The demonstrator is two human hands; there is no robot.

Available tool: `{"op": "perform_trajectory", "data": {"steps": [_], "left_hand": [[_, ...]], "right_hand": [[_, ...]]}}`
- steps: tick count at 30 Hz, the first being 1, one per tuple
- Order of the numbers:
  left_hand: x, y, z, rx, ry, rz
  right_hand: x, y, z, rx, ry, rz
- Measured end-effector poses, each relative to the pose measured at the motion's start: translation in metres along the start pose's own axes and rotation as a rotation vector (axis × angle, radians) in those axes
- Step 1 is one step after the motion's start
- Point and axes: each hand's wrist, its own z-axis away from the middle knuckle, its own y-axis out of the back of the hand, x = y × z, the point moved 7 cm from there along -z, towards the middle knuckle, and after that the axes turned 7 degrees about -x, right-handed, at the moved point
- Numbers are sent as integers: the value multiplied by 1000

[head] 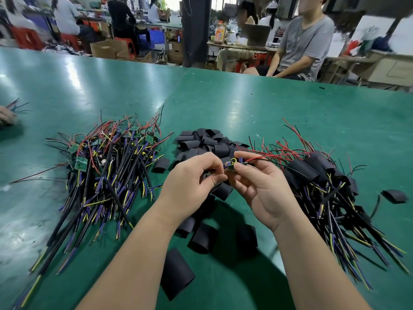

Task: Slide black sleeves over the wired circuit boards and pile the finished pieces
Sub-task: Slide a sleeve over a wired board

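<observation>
Right hand (pixel 261 186): pinching the board (pixel 232 166), thumb on top.
Left hand (pixel 194 175): curled, nipping the board's left end.
Board: runs left to right between the hands, red wires trailing right.
Sleeve (pixel 222 190): just under the left fingertips, nearer that hand; held or not, can't tell.
Spare sleeves (pixel 205 142): just beyond.
Bare boards (pixel 107 162): left.
Finished pile (pixel 324 182): right.

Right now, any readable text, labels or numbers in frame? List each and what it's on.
No text can be read.
Marks on the held board: too small.
Print on the boards in the left pile: too small.
Characters on the orange packet, far bench: blurred.
Print on the grey T-shirt: blurred.
Black sleeves: no print seen.
</observation>
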Motion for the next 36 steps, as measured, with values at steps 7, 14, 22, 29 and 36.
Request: {"op": "perform_trajectory", "data": {"steps": [7, 14, 22, 29, 36], "left_hand": [[8, 6, 0, 45, -60, -8], [21, 7, 2, 131, -141, -193], [1, 3, 2, 84, 71, 22], [-5, 2, -2, 0, 137, 198], [-9, 15, -1, 149, 201, 360]], "right_hand": [[2, 2, 0, 35, -52, -72], [3, 2, 1, 49, -78, -59], [-8, -4, 2, -48, 97, 89], [-13, -2, 3, -11, 144, 120], [-10, -2, -5, 60, 173, 584]]}}
